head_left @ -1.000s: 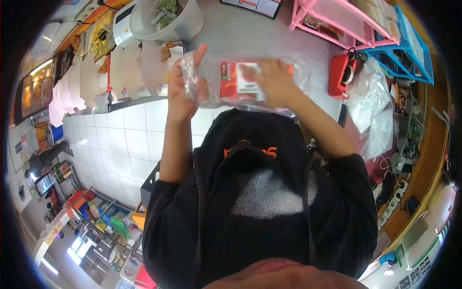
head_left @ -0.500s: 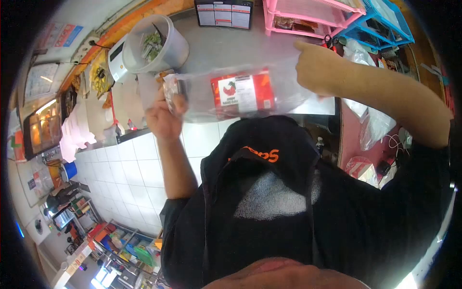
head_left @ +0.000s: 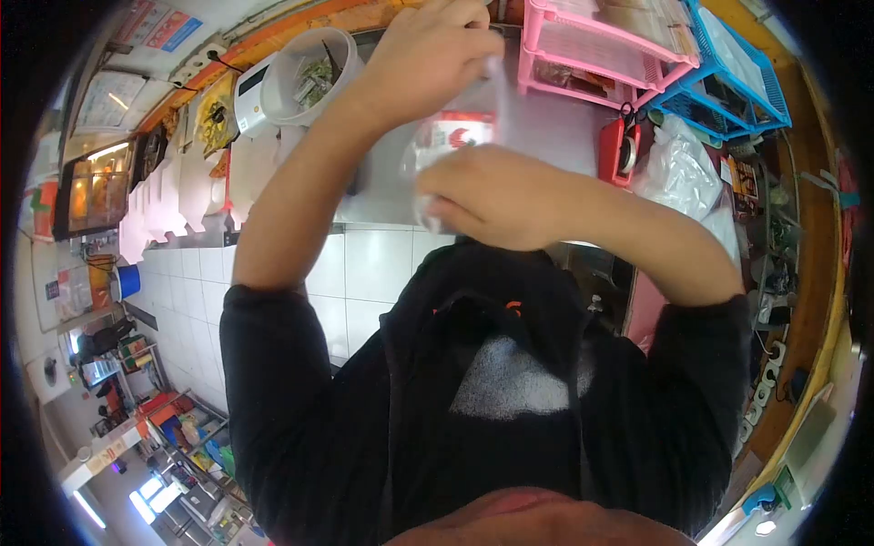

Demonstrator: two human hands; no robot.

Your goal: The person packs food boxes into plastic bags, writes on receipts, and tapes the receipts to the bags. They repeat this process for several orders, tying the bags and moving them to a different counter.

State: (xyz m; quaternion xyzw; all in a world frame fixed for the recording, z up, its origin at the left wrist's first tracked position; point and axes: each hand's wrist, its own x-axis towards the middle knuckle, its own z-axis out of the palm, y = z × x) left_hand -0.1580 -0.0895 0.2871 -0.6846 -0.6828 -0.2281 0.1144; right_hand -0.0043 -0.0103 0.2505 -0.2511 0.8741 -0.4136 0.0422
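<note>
A clear plastic bag with a red-and-white label [head_left: 466, 129] stretches between my two hands over the grey counter. My left hand [head_left: 442, 55], reaching far forward, has its fingers closed on the bag's far end. Nearer my body, my right hand [head_left: 496, 196] is closed around the near end and covers the lower part of the label. Whatever else is inside the bag is hidden or too blurred to make out.
A translucent bucket [head_left: 350, 68] with green leaves stands at back left beside a white device [head_left: 253, 96]. Pink [head_left: 546, 45] and blue [head_left: 774, 100] racks stand at back right. Red tape dispenser [head_left: 612, 155], scissors [head_left: 628, 114] and plastic bags [head_left: 678, 173] lie on the right.
The bag has turned from lying crosswise to pointing away from me. My left hand has moved forward and right; my right hand has come left and toward my body. The screen is now hidden.
</note>
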